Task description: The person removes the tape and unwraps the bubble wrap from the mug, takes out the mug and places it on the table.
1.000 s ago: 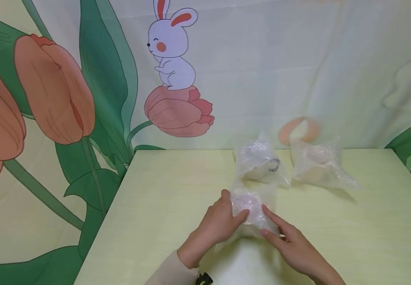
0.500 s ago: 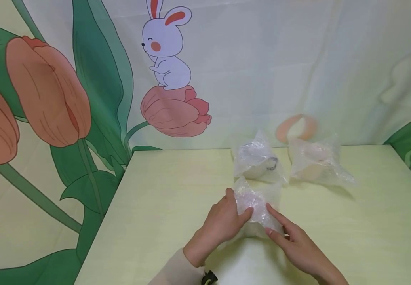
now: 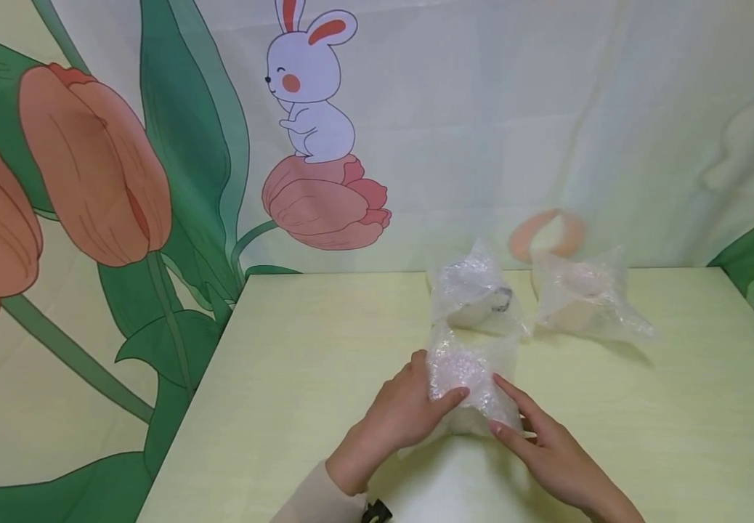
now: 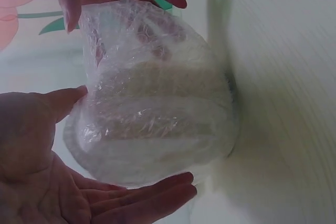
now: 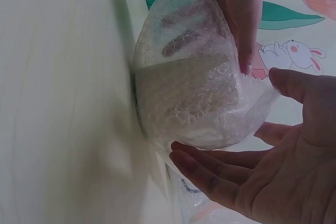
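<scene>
A clear bubble-wrap package [image 3: 462, 370] stands near the table's middle, with something pale and block-like inside; its exact kind is blurred by the wrap. My left hand [image 3: 403, 407] holds its left side, thumb on the front and fingers round the side. From the right, my right hand [image 3: 550, 454] holds the package with thumb and fingertips. In the left wrist view, the package [image 4: 152, 119] sits between the left thumb and the long fingers. The right wrist view has the package [image 5: 184, 98] cupped by the right hand [image 5: 278, 156], its bottom against the table.
Behind it on the pale table [image 3: 298, 341] lies another bubble-wrapped package [image 3: 471, 287] with a dark marking. A third wrapped package [image 3: 580, 298] lies to its right, near the back edge. A printed cloth [image 3: 455, 131] with a rabbit and tulips hangs behind the table.
The package and both hands have shifted slightly to the right against the packages behind. The grip looks the same, and the camera view has swayed a little.
</scene>
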Action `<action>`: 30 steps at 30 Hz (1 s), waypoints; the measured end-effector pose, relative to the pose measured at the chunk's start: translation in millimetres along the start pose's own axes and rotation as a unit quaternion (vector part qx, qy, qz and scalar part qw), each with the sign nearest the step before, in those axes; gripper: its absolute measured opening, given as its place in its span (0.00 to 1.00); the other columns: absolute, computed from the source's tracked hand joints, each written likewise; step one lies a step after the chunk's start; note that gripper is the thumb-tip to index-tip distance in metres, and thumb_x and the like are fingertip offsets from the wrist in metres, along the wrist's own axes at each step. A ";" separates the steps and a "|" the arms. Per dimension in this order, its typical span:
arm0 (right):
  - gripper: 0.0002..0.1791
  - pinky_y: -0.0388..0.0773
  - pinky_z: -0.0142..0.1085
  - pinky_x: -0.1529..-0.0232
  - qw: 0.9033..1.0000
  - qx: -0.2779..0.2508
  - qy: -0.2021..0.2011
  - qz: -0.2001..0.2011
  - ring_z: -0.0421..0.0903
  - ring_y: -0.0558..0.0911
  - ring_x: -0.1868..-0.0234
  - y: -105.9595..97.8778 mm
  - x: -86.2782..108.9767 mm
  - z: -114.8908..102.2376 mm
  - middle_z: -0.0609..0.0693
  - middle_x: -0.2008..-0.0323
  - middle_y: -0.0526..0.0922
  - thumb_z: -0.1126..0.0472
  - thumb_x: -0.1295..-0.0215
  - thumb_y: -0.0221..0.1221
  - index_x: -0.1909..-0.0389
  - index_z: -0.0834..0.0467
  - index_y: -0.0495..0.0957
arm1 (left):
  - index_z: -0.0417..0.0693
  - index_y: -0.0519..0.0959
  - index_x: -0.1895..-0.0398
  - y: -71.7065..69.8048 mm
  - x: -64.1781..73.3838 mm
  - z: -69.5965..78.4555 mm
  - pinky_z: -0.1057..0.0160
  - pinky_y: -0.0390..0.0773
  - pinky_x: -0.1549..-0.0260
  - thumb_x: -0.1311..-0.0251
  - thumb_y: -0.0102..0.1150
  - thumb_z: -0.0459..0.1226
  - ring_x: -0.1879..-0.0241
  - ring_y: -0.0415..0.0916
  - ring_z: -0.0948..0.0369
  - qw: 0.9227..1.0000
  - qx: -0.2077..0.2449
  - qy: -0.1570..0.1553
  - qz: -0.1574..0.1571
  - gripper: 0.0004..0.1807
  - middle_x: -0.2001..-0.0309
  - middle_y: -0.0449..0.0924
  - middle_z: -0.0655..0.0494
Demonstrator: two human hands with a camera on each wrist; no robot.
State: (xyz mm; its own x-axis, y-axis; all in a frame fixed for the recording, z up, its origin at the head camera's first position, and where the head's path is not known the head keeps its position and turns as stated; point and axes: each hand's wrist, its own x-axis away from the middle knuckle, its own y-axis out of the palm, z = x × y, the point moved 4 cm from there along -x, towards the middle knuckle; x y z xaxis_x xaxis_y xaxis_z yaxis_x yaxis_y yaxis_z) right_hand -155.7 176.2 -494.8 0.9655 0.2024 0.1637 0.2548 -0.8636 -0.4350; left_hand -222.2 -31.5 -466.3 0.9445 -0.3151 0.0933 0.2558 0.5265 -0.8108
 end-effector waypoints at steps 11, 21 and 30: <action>0.34 0.82 0.44 0.46 0.998 0.048 -0.019 0.030 0.56 0.77 0.36 -5.7 -1.5 -6.0 0.57 0.35 0.70 0.38 0.26 0.58 0.22 0.34 0.62 | 0.45 0.59 0.21 -10.6 10.0 4.6 0.47 0.84 0.52 0.47 0.75 0.60 0.41 0.78 0.49 0.996 -0.056 0.045 0.054 0.57 0.29 0.67 0.47; 0.25 0.80 0.35 0.50 0.991 0.060 -0.044 0.109 0.48 0.76 0.43 -11.5 -12.2 -19.8 0.54 0.44 0.73 0.42 0.25 0.59 0.32 0.47 0.77 | 0.52 0.80 0.38 -17.5 12.6 16.4 0.58 0.83 0.55 0.42 0.75 0.52 0.37 0.71 0.54 0.984 -0.088 0.114 0.105 0.31 0.38 0.73 0.56; 0.18 0.80 0.33 0.54 0.984 0.071 -0.037 0.159 0.45 0.78 0.52 -9.9 -25.4 -20.3 0.52 0.51 0.77 0.45 0.27 0.63 0.44 0.50 0.80 | 0.54 0.85 0.43 -13.0 8.1 22.7 0.58 0.81 0.45 0.39 0.70 0.48 0.41 0.75 0.53 0.966 -0.151 0.159 0.136 0.21 0.43 0.80 0.58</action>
State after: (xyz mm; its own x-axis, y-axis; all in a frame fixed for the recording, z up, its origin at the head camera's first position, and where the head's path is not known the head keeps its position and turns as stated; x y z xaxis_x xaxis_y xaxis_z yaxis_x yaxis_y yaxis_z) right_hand -183.8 170.2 -476.6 0.9975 -0.0299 -0.0634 -0.0610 -0.8165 -0.5741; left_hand -213.2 -23.0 -441.8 0.8448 -0.4495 -0.2902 -0.1101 0.3848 -0.9164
